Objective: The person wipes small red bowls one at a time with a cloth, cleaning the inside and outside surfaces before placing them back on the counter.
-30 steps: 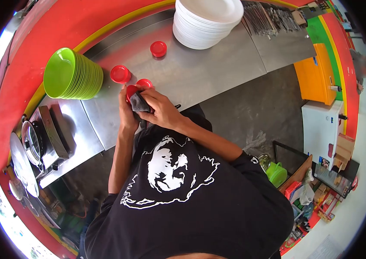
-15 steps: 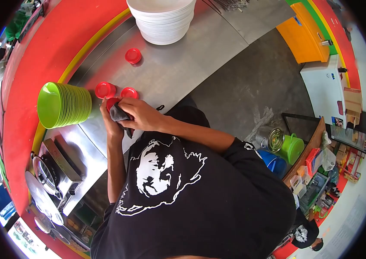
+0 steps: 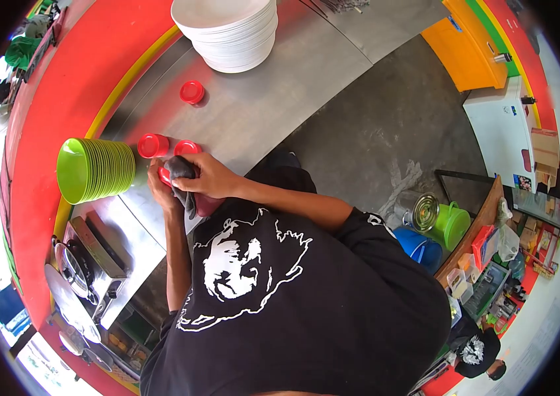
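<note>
My left hand (image 3: 163, 190) is closed around a small red container (image 3: 164, 175), which is partly hidden by my fingers. My right hand (image 3: 217, 177) grips a dark grey cloth (image 3: 183, 169) and presses it against that container. Part of the cloth hangs below the right hand. Just beyond my hands, a red-lidded container (image 3: 153, 145) and a second red-lidded container (image 3: 187, 148) stand on the steel counter. A third red-lidded container (image 3: 191, 92) stands farther off.
A stack of green bowls (image 3: 98, 170) lies on its side left of my hands. Tall stacked white bowls (image 3: 237, 49) stand at the far side of the steel counter (image 3: 273, 105). A stove (image 3: 98, 247) is at lower left. Another person (image 3: 478, 353) is at lower right.
The cloth has shifted up over the held container, and its hanging part has changed shape. Both hands stay together near my chest. The whole view has tilted slightly.
</note>
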The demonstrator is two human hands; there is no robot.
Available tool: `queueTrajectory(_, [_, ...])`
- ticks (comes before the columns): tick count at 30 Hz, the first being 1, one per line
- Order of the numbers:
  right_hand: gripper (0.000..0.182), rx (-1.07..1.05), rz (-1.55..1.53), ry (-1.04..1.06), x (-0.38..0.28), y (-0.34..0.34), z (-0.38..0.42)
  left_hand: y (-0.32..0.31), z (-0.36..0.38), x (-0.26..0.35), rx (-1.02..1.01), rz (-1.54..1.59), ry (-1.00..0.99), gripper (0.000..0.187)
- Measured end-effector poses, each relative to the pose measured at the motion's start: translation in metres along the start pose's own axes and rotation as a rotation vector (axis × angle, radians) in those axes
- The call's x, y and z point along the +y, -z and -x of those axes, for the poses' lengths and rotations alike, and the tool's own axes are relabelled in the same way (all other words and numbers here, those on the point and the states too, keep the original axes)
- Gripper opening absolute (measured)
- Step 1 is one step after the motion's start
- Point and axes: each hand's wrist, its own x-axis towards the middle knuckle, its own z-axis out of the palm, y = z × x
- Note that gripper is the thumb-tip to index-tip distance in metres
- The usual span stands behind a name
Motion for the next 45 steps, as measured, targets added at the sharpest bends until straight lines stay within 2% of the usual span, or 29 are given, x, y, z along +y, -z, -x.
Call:
queueTrajectory(2, [0.028,0.045,-0.114,-0.032,0.004,0.006,-0.003,-0.016,0.006,0.002,0.066,-0.239,-0.137,0.032])
queueTrajectory(3, [0.025,0.060,-0.146,-0.037,0.005,0.009,-0.006,-0.023,0.009,0.008,0.030,-0.220,-0.102,0.036])
queueTrajectory(4, [0.023,0.076,-0.182,-0.087,0.006,0.012,-0.004,-0.014,0.006,0.011,-0.134,-0.325,-0.071,0.039])
queueTrajectory(6, [0.020,0.107,-0.250,-0.181,0.003,0.016,-0.003,-0.019,0.002,0.016,-0.204,-0.471,-0.099,0.042])
queueTrajectory(9, [0.022,0.144,-0.271,-0.216,-0.001,0.023,-0.003,-0.032,0.002,0.023,-0.193,-0.410,0.010,0.040])
queueTrajectory(12, [0.024,0.235,-0.370,-0.222,0.004,0.022,-0.009,-0.054,0.010,0.021,0.102,0.212,0.285,0.039])
queueTrajectory(13, [0.025,0.259,-0.355,-0.225,0.003,0.022,-0.010,-0.061,0.013,0.021,0.151,0.232,0.339,0.039])
queueTrajectory(14, [0.026,0.283,-0.338,-0.228,0.004,0.022,-0.011,-0.066,0.020,0.022,0.202,-0.049,0.219,0.040])
queueTrajectory(15, [0.029,0.301,-0.298,-0.236,0.004,0.017,-0.009,-0.062,0.020,0.015,0.176,-0.091,0.122,0.041])
queueTrajectory(17, [0.033,0.244,-0.209,-0.261,0.007,0.018,-0.008,-0.044,0.011,0.008,0.015,-0.204,0.075,0.043])
queueTrajectory(19, [0.037,0.174,-0.122,-0.302,0.005,0.018,-0.006,-0.023,0.003,0.024,-0.254,-0.344,0.180,0.044])
queueTrajectory(22, [0.044,0.077,-0.043,-0.342,0.002,0.019,-0.017,-0.003,0.000,0.024,-0.443,-0.505,0.084,0.046])
queueTrajectory(23, [0.045,0.074,-0.051,-0.343,0.007,0.019,-0.022,-0.001,0.000,0.022,-0.413,-0.496,0.075,0.047])
queueTrajectory(27, [0.049,0.179,-0.183,-0.475,-0.015,0.031,-0.046,-0.021,0.011,0.034,-0.141,0.122,0.327,0.047])
queueTrajectory(31, [0.050,0.240,-0.232,-0.543,-0.004,0.033,-0.054,-0.037,0.010,0.015,-0.039,0.097,0.174,0.046])
queueTrajectory(34, [0.050,0.159,-0.119,-0.601,-0.007,0.036,-0.054,-0.021,-0.001,0.017,-0.171,-0.154,0.166,0.049])
queueTrajectory(35, [0.050,0.135,-0.083,-0.604,-0.006,0.032,-0.053,-0.013,-0.007,0.016,-0.271,-0.245,0.156,0.052])
queueTrajectory(38, [0.050,0.076,0.000,-0.621,-0.006,0.026,-0.057,0.002,-0.021,0.015,-0.465,-0.350,0.156,0.056])
queueTrajectory(40, [0.050,0.043,0.029,-0.638,-0.014,0.027,-0.070,-0.003,-0.017,0.020,-0.308,-0.219,0.203,0.058])
queueTrajectory(43, [0.049,0.145,-0.045,-0.519,-0.028,0.017,-0.086,-0.021,-0.013,0.029,-0.104,0.007,0.213,0.059])
queueTrajectory(45, [0.050,0.150,0.118,-0.418,-0.017,0.018,-0.089,-0.026,-0.013,0.028,-0.014,0.083,0.174,0.059])
